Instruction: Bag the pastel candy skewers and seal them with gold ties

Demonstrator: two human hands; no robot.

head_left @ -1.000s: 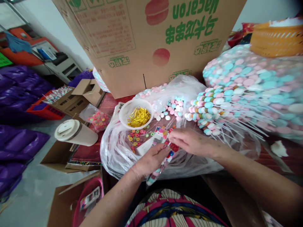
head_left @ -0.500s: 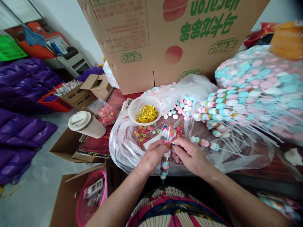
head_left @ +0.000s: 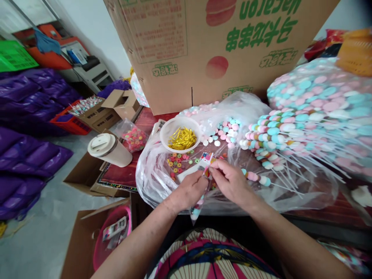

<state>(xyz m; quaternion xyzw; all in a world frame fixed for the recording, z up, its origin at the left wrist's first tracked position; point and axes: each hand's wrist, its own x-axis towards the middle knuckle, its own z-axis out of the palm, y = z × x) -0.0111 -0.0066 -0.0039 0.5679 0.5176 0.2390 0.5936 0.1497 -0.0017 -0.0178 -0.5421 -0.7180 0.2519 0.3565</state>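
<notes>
Left fingers (head_left: 201,183) and right fingers (head_left: 220,169) together on a clear-wrapped candy stick (head_left: 196,211), near a bowl (head_left: 167,131) of gold strips (head_left: 183,138).

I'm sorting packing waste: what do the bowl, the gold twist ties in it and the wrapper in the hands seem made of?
Bowl: probably plastic, smooth, judging by its cloudy white wall. Gold twist ties: likely metallic film or foil, shiny, since they glint. Wrapper: apparently clear, glossy plastic film; pastel pieces show through.
</notes>
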